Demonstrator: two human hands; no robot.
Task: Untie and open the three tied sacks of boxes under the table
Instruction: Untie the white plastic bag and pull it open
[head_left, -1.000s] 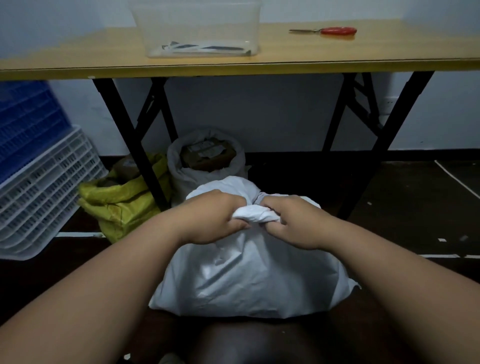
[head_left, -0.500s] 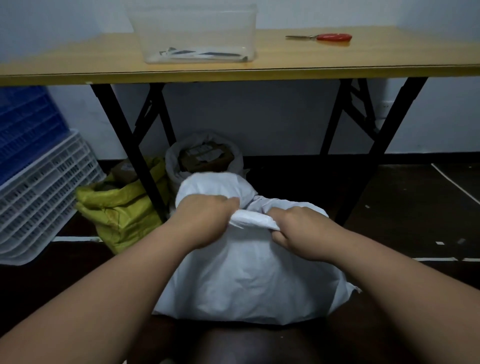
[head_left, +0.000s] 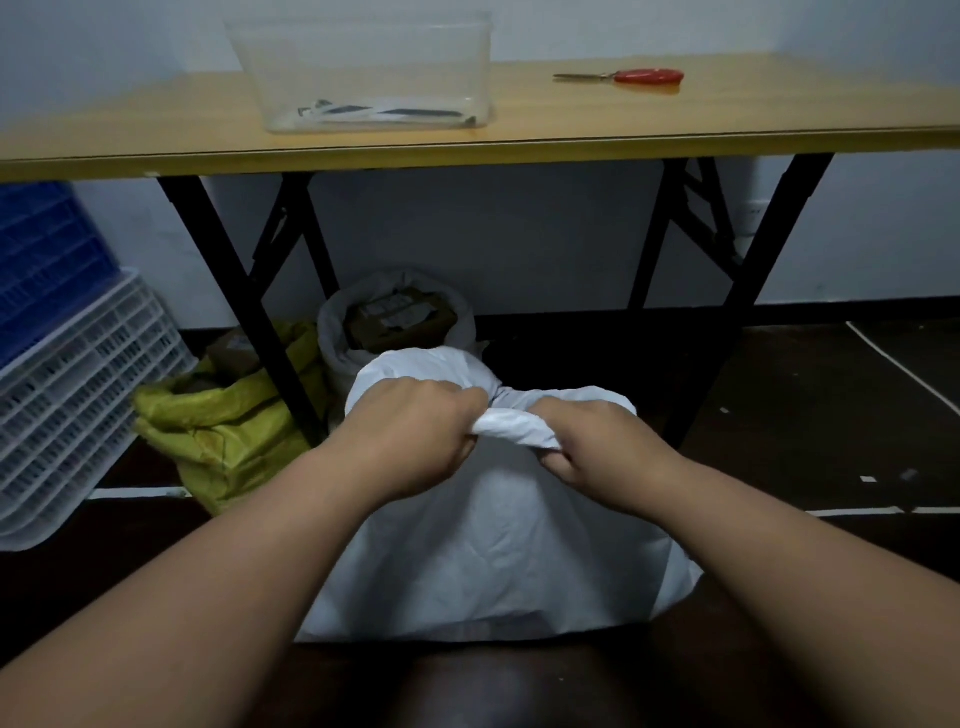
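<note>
Our left hand (head_left: 415, 434) and right hand (head_left: 597, 447) each grip one end of the twisted neck (head_left: 514, 428) of a white sack (head_left: 493, 545) on the dark floor, fingers curled tight round the cloth between them. Just beyond our left hand stands a second white sack (head_left: 397, 332), its mouth open on brown boxes; farther to that hand's left slumps a yellow sack (head_left: 228, 436). Above our hands, the table (head_left: 571, 130) carries a clear tub (head_left: 363, 67) and red-handled scissors (head_left: 623, 77).
</note>
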